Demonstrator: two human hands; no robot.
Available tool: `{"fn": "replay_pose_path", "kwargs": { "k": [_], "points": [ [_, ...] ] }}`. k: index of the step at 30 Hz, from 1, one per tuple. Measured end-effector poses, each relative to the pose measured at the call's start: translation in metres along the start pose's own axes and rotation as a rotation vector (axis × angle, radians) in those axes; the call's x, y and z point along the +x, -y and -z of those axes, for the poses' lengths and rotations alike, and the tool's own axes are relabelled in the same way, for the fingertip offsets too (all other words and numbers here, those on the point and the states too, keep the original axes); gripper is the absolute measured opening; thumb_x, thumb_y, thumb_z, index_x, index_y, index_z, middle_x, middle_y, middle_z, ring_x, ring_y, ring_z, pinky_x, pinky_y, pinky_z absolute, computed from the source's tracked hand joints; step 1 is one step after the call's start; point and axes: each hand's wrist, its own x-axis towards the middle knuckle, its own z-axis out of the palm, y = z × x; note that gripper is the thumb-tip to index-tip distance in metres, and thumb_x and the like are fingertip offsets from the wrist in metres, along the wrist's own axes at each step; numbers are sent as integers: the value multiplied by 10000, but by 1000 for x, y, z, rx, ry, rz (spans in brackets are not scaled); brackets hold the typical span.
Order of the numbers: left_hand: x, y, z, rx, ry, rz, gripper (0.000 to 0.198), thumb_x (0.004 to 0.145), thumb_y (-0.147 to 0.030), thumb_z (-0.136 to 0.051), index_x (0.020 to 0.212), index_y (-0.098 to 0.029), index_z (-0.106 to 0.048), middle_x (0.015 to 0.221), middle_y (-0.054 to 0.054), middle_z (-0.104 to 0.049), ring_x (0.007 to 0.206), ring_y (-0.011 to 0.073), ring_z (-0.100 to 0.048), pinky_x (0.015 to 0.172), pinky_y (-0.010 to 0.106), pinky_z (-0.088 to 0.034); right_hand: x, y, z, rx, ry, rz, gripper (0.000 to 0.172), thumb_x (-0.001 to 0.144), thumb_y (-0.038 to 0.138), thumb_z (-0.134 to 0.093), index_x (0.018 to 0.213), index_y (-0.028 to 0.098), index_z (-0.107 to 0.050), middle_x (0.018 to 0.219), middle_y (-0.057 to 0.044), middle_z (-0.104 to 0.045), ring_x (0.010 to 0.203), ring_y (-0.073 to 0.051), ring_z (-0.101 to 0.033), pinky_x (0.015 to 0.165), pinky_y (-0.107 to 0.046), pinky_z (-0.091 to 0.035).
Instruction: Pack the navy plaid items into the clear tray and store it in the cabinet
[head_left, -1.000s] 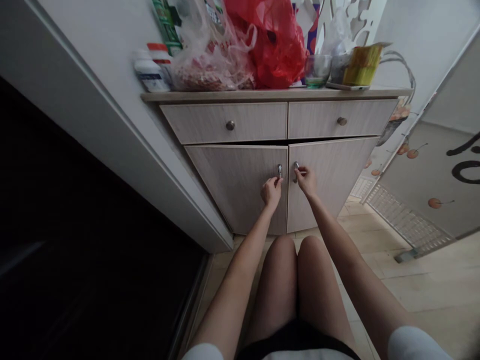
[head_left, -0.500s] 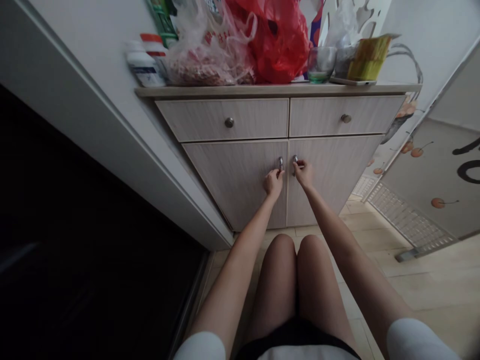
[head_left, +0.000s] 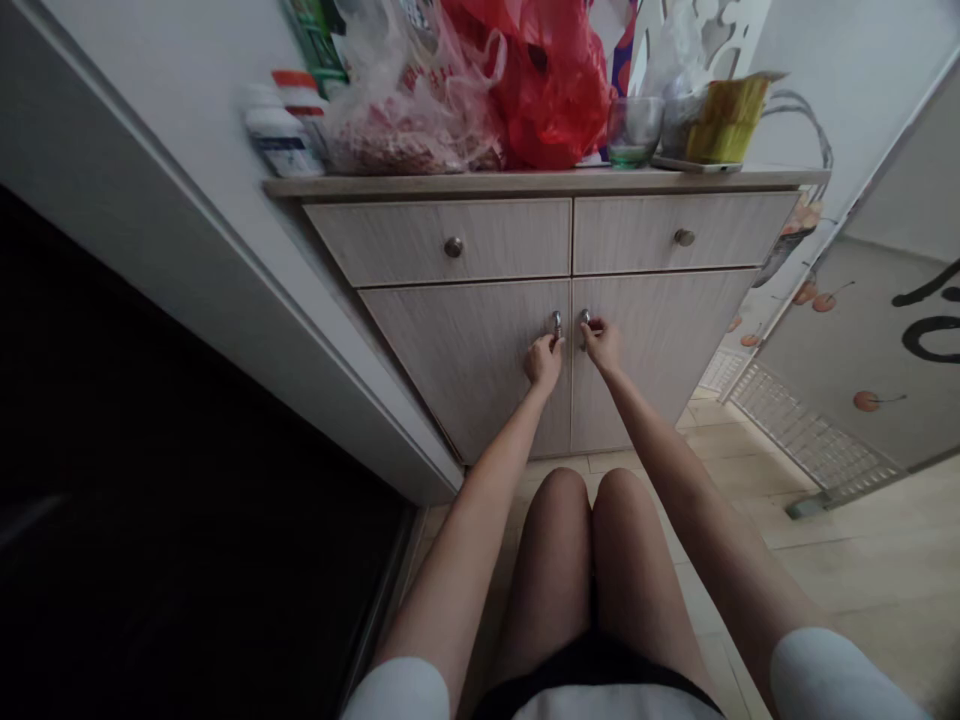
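In front of me stands a pale wood-grain cabinet [head_left: 465, 355] with two drawers above two doors, all closed. My left hand [head_left: 543, 362] grips the metal handle [head_left: 556, 321] of the left door with its fingers curled. The handle [head_left: 585, 316] of the right door is held by my right hand [head_left: 602, 343], fingers pinched around it. Each handle's upper end shows above the fingers, while the lower part is mostly covered. The handles sit side by side near the seam between the doors.
On the cabinet top stand white bottles [head_left: 281, 135], a clear plastic bag [head_left: 412, 120], a red plastic bag [head_left: 555, 100], a glass [head_left: 634, 132] and a yellow container [head_left: 724, 120]. A wall edge runs along the left. To the right is a cherry-patterned folding screen [head_left: 840, 350].
The view has shifted slightly, so the cabinet appears a little further left. Both hands stay on the handles and the doors remain closed.
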Motion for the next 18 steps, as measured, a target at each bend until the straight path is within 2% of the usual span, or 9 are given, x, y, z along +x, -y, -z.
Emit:
{"fn": "replay_pose_path", "kwargs": {
  "k": [8,11,14,16,18],
  "points": [
    [3,4,2,-71,24,5,255,956,-348,-595,1091,-207,-759,1128,127,-755,1046,265,-688,846,321,-467,0,1,1,9,-13,11,435,917,590,-526,897,181,-671,942,-134,-728,891,-268,-690,809,-382,-518],
    [1,4,3,-140,29,4,260,940,-293,-619,1128,-166,-747,1180,153,-737,1094,262,-680,904,325,-476,-1,4,5,51,9,17,432,892,591,-563,908,170,-663,948,-138,-725,862,-253,-691,787,-365,-517],
    [-7,5,10,-230,15,13,255,919,-251,-632,1122,-138,-737,1198,172,-724,1062,246,-693,923,327,-487,-6,7,12,149,36,29,510,857,641,-579,982,152,-653,966,-144,-720,804,-227,-684,734,-341,-517],
    [-17,6,18,-305,29,12,201,911,-254,-632,1024,-138,-751,1080,151,-754,956,222,-711,873,315,-504,-13,9,21,205,27,49,588,835,705,-559,1011,150,-647,953,-137,-715,764,-211,-667,702,-331,-512],
    [-30,10,31,-397,97,38,207,923,-296,-608,892,-140,-741,836,100,-749,755,188,-698,748,291,-512,-25,12,34,240,-6,97,633,818,757,-531,986,157,-647,930,-124,-704,749,-197,-646,698,-326,-503]
  ]
}}
